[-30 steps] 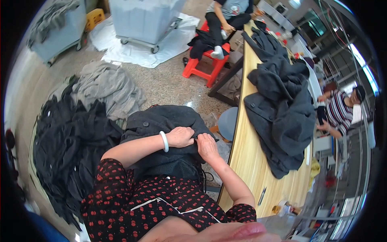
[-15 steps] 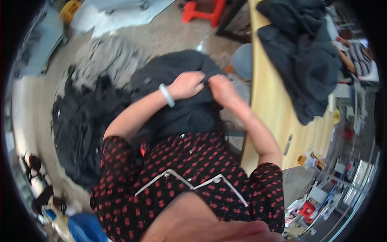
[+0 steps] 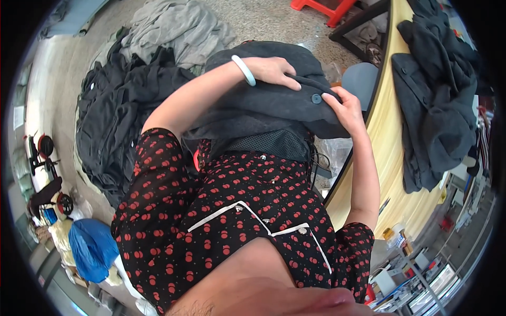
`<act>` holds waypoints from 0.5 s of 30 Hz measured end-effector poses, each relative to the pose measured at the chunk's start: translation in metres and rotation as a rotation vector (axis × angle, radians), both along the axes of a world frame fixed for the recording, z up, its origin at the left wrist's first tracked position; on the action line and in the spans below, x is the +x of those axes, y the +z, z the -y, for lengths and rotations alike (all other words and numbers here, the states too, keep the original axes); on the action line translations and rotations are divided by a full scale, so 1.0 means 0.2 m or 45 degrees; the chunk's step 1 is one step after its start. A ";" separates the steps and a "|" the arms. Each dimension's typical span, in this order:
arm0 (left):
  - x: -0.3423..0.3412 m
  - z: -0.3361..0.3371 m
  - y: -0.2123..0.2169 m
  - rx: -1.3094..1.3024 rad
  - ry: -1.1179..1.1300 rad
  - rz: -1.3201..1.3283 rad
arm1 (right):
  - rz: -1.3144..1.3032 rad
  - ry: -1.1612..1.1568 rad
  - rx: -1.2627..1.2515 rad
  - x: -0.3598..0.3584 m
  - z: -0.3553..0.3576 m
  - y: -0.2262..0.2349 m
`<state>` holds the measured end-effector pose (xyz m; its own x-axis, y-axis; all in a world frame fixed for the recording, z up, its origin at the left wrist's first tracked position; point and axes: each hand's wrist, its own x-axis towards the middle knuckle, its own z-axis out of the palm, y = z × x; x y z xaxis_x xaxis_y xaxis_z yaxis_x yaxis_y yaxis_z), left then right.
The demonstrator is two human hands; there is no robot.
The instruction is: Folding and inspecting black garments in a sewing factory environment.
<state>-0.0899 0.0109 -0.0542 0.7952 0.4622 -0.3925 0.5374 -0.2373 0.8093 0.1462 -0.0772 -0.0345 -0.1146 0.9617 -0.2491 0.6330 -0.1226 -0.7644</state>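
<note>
A dark grey coat (image 3: 263, 108) with a round dark button lies over my lap, its mesh lining showing underneath. My left hand (image 3: 274, 71), with a pale bangle on the wrist, presses down on the top of the coat and grips its fabric. My right hand (image 3: 345, 108) pinches the coat's edge just right of the button. Both hands are close together on the garment.
A wooden table (image 3: 387, 152) runs along my right, with a heap of dark coats (image 3: 435, 89) on it. On the floor to my left lie a pile of black garments (image 3: 118, 118) and a grey heap (image 3: 176, 29). A red stool (image 3: 321, 6) stands farther off.
The view has tilted down and closer to my lap. My hands have shifted along the coat, and the button edge now lies between them.
</note>
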 end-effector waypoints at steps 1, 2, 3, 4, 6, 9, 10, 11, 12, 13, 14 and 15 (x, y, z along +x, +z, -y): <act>-0.06 -0.02 -0.03 0.052 0.015 -0.066 | 0.106 0.008 0.057 0.01 -0.01 0.01; -0.12 -0.03 -0.04 0.106 0.023 -0.131 | 0.212 0.009 0.118 0.03 -0.01 0.02; -0.18 -0.03 -0.04 0.132 0.028 -0.187 | 0.193 -0.011 0.159 0.04 -0.03 0.02; -0.23 -0.03 -0.05 0.096 0.022 -0.217 | 0.183 -0.026 0.186 0.05 -0.04 0.03; -0.26 0.00 0.00 -0.065 0.000 -0.123 | 0.192 -0.037 0.346 0.04 -0.07 0.08; -0.30 0.11 0.13 -0.393 0.230 0.191 | 0.192 -0.010 0.524 0.03 -0.08 0.17; -0.31 0.11 0.16 -0.392 0.254 0.256 | 0.240 0.010 0.536 0.03 -0.09 0.18; -0.31 0.11 0.12 -0.322 0.292 0.175 | 0.325 0.063 0.455 0.04 -0.10 0.15; -0.31 0.10 0.09 -0.325 0.296 0.178 | 0.409 0.117 0.373 0.04 -0.10 0.11; -0.31 0.11 0.06 -0.364 0.352 0.135 | 0.638 0.240 0.398 0.03 -0.10 0.08; -0.31 0.10 0.03 -0.404 0.403 0.090 | 0.618 0.249 0.404 0.00 -0.09 0.03; -0.31 0.09 0.01 -0.362 0.371 0.069 | 0.520 0.300 0.529 -0.04 -0.10 0.02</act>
